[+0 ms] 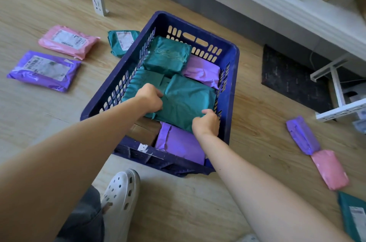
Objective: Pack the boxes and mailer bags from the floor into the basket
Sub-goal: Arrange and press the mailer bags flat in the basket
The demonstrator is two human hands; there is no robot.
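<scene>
Step in hand: seating a teal mailer bag [188, 99] on top of the load in the middle of the blue slotted basket [230, 115]. The left hand [150, 97] grips the bag's left edge with its fingers curled over. The right hand [206, 122] pinches the near right corner. The bag lies slightly askew across the parcels below and is not yet flat. Around it are a second teal parcel [166, 55] at the far end, a purple parcel [202, 71] far right, and a purple bag [180, 142] near right. Near left is what looks like a cardboard box [144, 130], mostly hidden, so unsure. Left on the floor: to the left, a pink mailer [69, 40], a purple mailer [43, 70] and a small teal mailer [122, 41] just beside the basket wall. To the right lie a purple pouch [303, 134], a pink pouch [329, 169] and a teal one [352, 216] at the frame edge. Roughly half packed, by my reckoning. The next move likely calls for pressing the bag flat, letting go, then reaching out for a floor parcel. The mailers are glossy, crinkled poly film, soft and pillowy, and likely to slide. The basket is rigid moulded plastic. The floor is wood-grain.
</scene>
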